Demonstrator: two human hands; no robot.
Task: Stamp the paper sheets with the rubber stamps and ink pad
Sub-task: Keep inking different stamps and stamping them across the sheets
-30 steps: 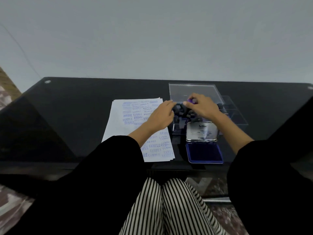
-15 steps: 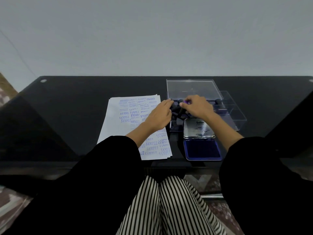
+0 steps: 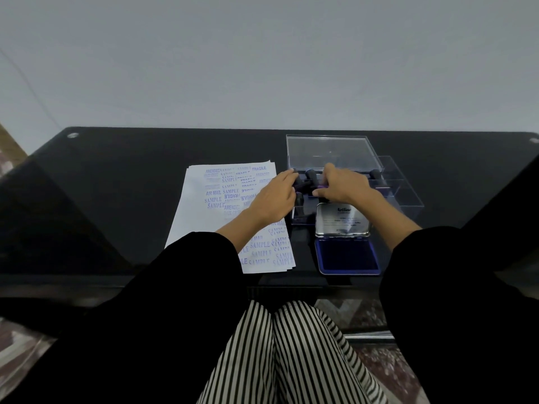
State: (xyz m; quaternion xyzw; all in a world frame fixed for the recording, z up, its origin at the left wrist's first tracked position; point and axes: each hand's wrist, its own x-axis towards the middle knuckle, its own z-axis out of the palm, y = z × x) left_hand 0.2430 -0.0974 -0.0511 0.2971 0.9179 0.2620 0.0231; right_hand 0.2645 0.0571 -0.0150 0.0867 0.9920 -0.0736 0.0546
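From my remote seat I see both hands inside the clear plastic box [image 3: 294,212], which stands on the far right part of the black table [image 3: 116,185]. Its transparent lid [image 3: 329,153] stands up behind it.

The right hand [image 3: 345,186] is curled. Its thumb and forefinger close around a violet stamp [image 3: 321,186] among the others, so this hand is gripping. How much of the stamp is inside the palm I cannot see.

The left hand [image 3: 272,198] reaches over the right edge of the paper sheets [image 3: 198,217]. Its fingers are bent at the tips and lie on the dark rubber stamps [image 3: 311,174] at the left side of the box. Whether they really hold one, or only touch, I cannot tell (the stamps are dark and the fingers cover them).

The paper sheets lie in a small pile left of the box and carry many blue prints: SAMPLE, FRAGILE, AIR MAIL. The left forearm crosses above them.

The ink pad [image 3: 348,256] lies open just in front of the box, near the table edge, with a dark blue surface. Its metal cover [image 3: 342,220] is folded back and leans toward the box, under the right wrist. One more stamp [image 3: 374,173] stands at the right end of the box.
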